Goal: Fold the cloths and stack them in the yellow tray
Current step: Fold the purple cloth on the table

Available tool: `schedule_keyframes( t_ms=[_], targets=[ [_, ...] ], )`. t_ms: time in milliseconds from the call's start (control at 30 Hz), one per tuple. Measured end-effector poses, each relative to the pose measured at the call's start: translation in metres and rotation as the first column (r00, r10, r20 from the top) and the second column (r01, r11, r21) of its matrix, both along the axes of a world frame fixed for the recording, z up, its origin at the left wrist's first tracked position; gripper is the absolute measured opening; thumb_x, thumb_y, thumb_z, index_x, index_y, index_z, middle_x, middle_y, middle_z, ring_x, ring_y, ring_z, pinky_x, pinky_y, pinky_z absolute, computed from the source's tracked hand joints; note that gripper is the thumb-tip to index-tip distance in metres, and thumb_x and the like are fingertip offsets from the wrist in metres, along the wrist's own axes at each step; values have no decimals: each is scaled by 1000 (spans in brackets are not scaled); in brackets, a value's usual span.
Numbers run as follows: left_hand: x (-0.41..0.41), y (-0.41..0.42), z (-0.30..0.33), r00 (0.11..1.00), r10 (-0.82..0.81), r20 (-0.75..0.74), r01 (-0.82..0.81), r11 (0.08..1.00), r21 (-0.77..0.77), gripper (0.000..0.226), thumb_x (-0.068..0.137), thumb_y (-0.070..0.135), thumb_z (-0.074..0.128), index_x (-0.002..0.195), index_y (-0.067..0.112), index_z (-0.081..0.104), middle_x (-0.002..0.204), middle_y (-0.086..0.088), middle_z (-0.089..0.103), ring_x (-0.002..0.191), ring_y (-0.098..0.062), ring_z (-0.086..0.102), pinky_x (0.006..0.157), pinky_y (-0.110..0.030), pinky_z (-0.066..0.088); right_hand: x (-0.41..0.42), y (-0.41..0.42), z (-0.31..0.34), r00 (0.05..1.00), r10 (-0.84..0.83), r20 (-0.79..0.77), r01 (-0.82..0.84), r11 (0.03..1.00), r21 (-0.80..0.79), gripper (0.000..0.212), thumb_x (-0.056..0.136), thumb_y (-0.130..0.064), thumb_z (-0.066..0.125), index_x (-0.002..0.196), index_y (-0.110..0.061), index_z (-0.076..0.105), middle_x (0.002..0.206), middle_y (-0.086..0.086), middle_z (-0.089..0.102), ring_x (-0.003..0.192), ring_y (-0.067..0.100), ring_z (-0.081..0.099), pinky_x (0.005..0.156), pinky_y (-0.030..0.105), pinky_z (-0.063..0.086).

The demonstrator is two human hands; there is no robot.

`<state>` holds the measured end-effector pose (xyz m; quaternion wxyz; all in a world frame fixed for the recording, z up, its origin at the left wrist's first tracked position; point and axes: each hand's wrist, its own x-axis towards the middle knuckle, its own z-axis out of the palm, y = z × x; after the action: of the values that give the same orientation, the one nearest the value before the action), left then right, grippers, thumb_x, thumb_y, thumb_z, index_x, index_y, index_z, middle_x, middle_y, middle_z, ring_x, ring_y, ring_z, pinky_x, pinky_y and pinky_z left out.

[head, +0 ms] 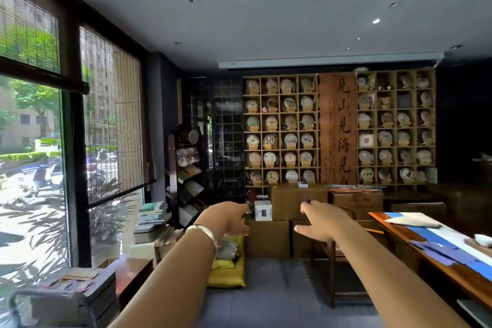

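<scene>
Cloths (436, 249): purple-blue ones lie loose on the tabletop (415, 261) at far right, on or beside a blue-and-white runner (426, 233). A pale folded sheet (412, 220) sits further back on the same runner. Neither hand is near them.

Left hand (229, 217): stretched forward at mid-height, fingers loosely spread, holding nothing. Silver bangle (203, 233) on the wrist.

Right hand (318, 224): also stretched forward, palm down, fingers apart, holding nothing. The two hands are level with each other and well apart.

Directly below the left wrist: something yellow (226, 273) on the floor, with grey-white fabric (226, 249) bunched on top. Soft-looking edges; cannot tell whether this is the yellow tray or a cushion.

Behind the hands: stacked cardboard boxes (298, 202), with a small white box with blue print (263, 210) on the lower stack, between the two hands in the view. A wooden chair (335, 255) stands in front of the boxes, beside the tabletop's near end.

Back wall: grid shelving (281, 130) full of round discs on stands, split by a tall wooden panel with calligraphy (338, 128). A rolled-up projector screen (330, 61) hangs above.

Left side: magazine rack (187, 176), stacked books (153, 214), and big windows with bamboo blinds (111, 114). Scooters are parked outside.

Right edge of the tabletop: a white cup (483, 239), partly cut off by the frame.
</scene>
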<state>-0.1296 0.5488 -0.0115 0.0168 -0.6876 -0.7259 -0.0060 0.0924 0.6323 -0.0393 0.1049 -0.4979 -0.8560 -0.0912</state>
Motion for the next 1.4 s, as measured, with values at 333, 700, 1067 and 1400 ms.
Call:
schedule_keyframes(
  t_ms=[333,700,1067,1400],
  targets=[
    [-121,215,13,994,-63,85,57,996,72,65,90,42,56,147,23,31,149,-6,42,134,-27,42,108,-41,39,-116,181,17,999,-20,40,17,997,73,65,87,-57,48,138,-18,37,131,6,51,113,25,54,87,39,51],
    [-167,422,16,972,-219,84,211,972,99,59,91,37,55,144,20,37,147,-6,45,134,-27,43,109,-41,38,-161,358,33,989,-145,30,143,987,79,62,86,-57,51,136,-21,39,130,5,53,111,25,57,88,42,53],
    [-126,634,2,951,-306,40,303,950,76,61,89,38,55,144,24,35,144,-7,46,129,-29,46,106,-44,42,-116,561,25,970,-240,42,234,966,112,58,83,-61,48,125,-22,45,119,6,56,101,25,57,74,35,47],
    [36,873,21,813,-582,-5,574,802,165,53,90,44,52,138,25,43,139,-3,52,124,-24,51,98,-37,45,45,746,21,849,-524,-72,529,843,102,67,83,-64,49,136,-23,40,131,7,54,113,28,57,86,39,53]
  ],
)
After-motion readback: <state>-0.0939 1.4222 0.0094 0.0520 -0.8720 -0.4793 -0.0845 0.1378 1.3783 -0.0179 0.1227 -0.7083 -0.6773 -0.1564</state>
